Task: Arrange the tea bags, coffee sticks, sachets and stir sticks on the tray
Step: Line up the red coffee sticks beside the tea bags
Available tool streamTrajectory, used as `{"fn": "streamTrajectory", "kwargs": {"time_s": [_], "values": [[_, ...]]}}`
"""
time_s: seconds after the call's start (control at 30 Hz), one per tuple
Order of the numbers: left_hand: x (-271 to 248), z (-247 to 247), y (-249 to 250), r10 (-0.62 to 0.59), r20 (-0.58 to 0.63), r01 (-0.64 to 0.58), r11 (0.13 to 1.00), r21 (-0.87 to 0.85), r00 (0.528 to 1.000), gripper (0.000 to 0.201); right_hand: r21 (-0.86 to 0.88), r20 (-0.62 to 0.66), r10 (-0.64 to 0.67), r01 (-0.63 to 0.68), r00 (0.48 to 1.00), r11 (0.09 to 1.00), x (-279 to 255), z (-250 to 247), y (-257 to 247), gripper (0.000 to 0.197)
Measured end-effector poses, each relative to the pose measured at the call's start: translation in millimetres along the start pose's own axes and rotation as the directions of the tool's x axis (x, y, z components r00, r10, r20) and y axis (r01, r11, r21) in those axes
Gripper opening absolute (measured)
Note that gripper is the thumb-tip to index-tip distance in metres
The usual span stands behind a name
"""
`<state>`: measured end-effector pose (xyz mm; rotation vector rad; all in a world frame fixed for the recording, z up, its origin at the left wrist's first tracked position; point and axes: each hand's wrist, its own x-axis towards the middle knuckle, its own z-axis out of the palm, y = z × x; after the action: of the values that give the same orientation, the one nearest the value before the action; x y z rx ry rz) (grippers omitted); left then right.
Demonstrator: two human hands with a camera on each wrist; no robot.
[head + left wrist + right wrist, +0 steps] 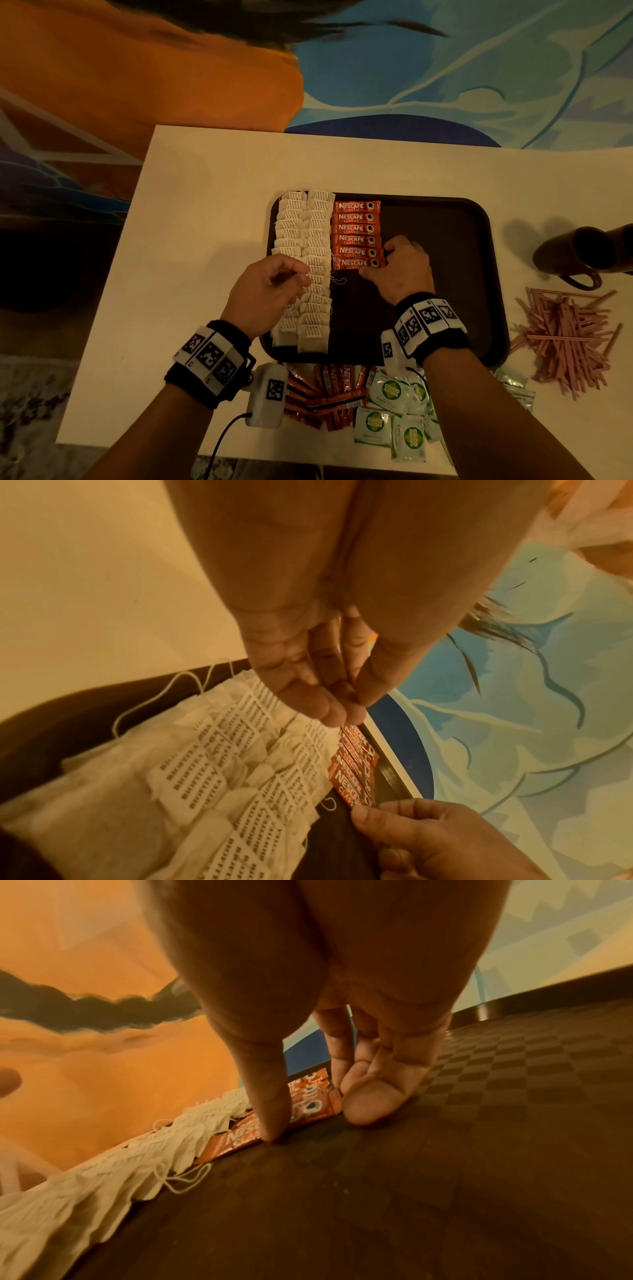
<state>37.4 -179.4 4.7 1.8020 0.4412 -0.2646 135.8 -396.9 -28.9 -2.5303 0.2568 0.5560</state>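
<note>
One coffee stick (356, 263) pinched in right grip (404, 270), left grip (270, 291) slack, empty, above tea bags (317, 240)

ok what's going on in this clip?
A person is laying out drink supplies on a dark tray. Two columns of tea bags fill its left side, with six coffee sticks beside them. The right hand holds the sixth stick at its near edge and right end. The left hand hovers over the tea bags, apparently empty. Loose coffee sticks, sachets and stir sticks lie off the tray.
</note>
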Motion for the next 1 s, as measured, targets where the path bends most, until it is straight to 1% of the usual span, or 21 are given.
{"fn": "streamTrajectory", "kwargs": {"time_s": [0.4,0.53,0.63,0.7,0.77,0.8,0.87,0.93,1.0], "values": [[0,-2,-6,0.001,0.008,-0.001,1.0,0.004,1.0,0.011,0.012,0.003,-0.02,0.02,1.0,1.0,-2,-1,-4,0.061],[-2,-4,-6,0.005,0.011,-0.005,1.0,-0.007,1.0,0.011,-0.019,-0.006,-0.038,0.038,0.999,0.999,-3,-1,-3,0.057],[-5,-7,-6,0.007,0.01,-0.007,1.0,-0.006,1.0,0.011,-0.016,-0.018,-0.021,0.02,1.0,1.0,-7,-6,-2,0.053],[-8,-10,-9,0.012,0.002,-0.012,1.0,0.028,1.0,0.009,-0.013,-0.041,-0.019,0.018,0.999,1.0,-14,-12,0,0.049],[-16,-13,-15,0.031,0.008,-0.032,0.991,0.127,0.999,0.007,-0.009,-0.052,-0.06,0.06,0.997,0.998,-30,-19,2,0.04],[-22,-14,-18,0.054,0.033,-0.059,0.977,0.206,0.998,0.007,-0.006,-0.036,-0.093,0.093,0.995,0.996,-40,-22,3,0.035],[-37,-15,-24,0.108,0.147,-0.154,0.922,0.355,0.983,0.009,0.0,0.044,-0.168,0.168,0.985,0.986,-66,-25,6,0.027],[-54,-14,-31,0.13,0.289,-0.257,0.849,0.462,0.949,0.013,0.003,0.144,-0.242,0.245,0.959,0.97,-94,-23,8,0.022],[-69,-13,-38,0.097,0.414,-0.321,0.794,0.515,0.905,0.018,-0.002,0.255,-0.297,0.307,0.92,0.952,-118,-16,14,0.021]]}}
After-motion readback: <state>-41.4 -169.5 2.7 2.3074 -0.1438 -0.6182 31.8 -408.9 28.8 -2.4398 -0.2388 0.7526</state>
